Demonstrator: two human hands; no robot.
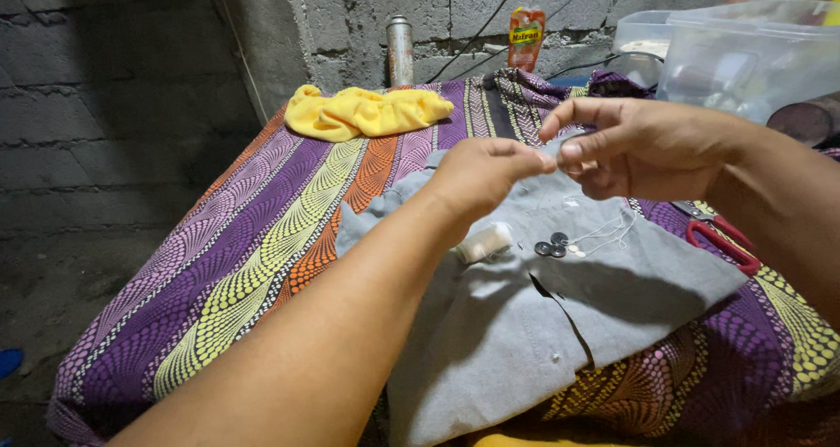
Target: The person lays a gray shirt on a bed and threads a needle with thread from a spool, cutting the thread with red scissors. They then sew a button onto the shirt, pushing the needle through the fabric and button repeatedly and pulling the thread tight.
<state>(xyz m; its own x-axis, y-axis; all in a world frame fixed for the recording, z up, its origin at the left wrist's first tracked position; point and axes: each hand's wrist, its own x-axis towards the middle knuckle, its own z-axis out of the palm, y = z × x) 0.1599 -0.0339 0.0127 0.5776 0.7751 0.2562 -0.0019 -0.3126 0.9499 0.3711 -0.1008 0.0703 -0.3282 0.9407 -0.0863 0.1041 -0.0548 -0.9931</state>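
The left hand [481, 174] and the right hand [630, 145] are held fingertip to fingertip above a grey garment [560, 316], each pinched nearly shut; what is gripped is too small to be told. White thread [604, 233] is seen trailing below them onto the cloth. A white spool [484, 241] is laid with its long axis running left-near to right-far, beside dark buttons [551, 244]. Red scissors [722, 241] are lying at the right. Open patterned cloth [254, 254] is left free toward the left edge; a yellow cloth [367, 113] is bunched at the far side.
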